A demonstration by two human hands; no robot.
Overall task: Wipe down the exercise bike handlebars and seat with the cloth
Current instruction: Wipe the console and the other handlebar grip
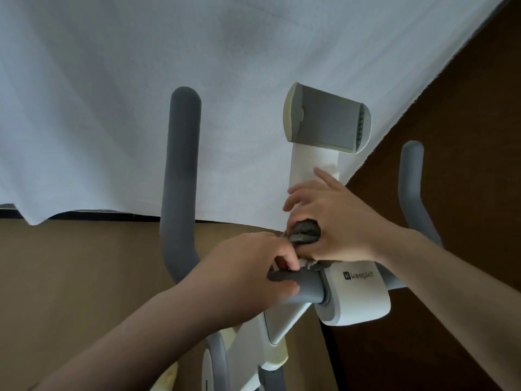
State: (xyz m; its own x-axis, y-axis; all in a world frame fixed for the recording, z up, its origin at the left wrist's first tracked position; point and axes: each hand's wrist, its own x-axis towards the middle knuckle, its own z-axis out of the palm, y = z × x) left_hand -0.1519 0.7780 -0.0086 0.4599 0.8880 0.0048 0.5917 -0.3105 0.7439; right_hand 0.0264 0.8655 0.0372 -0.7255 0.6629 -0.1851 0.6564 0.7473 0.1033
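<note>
The white exercise bike's grey padded handlebars fill the middle of the head view: a left upright grip, a right upright grip and a crossbar beside a white clamp marked "keepkit". A bunched grey cloth sits at the stem above the crossbar. My right hand holds the bunched cloth, its fingers spread over the white stem. My left hand pinches the cloth's lower edge with its fingers while its thumb lies under the crossbar. The seat is out of view.
A grey and white device holder tops the stem. A white curtain hangs behind the bars. Brown floor lies below left, darker floor at right. The bike's white frame runs down under the crossbar.
</note>
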